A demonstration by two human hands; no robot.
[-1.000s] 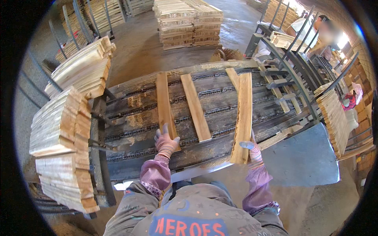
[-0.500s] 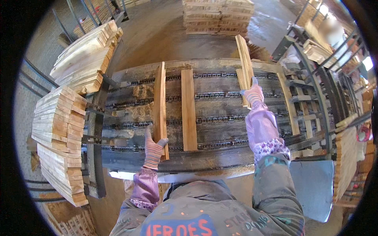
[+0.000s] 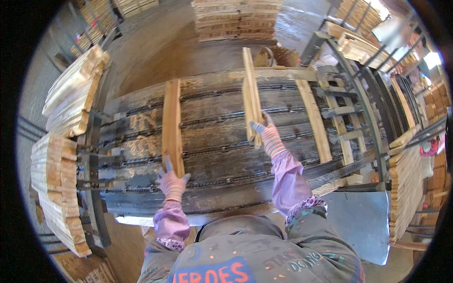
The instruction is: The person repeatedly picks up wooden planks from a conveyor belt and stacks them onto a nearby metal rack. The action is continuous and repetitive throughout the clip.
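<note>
My left hand, in a striped glove, lies with fingers spread at the near end of a wooden board. That board lies lengthwise away from me across a dark chain conveyor. A lengthwise line on it may be a second board's edge; I cannot tell. My right hand, gloved alike, has thumb and fingers around the near end of a narrow plank, which is tilted up at its far end. A shorter piece shows against the plank's left side. Farther right, another board lies across the chains.
Stacked boards stand on a black rack at the left. A metal frame borders the conveyor's right end, with a grey sheet below and a leaning board stack beyond. A timber pile stands behind; a person is at far right.
The view has swung right, shifting the scene leftward. My left hand has gone from gripping an on-edge board to spread fingers. Two separate left boards now appear as one. My right hand keeps its plank.
</note>
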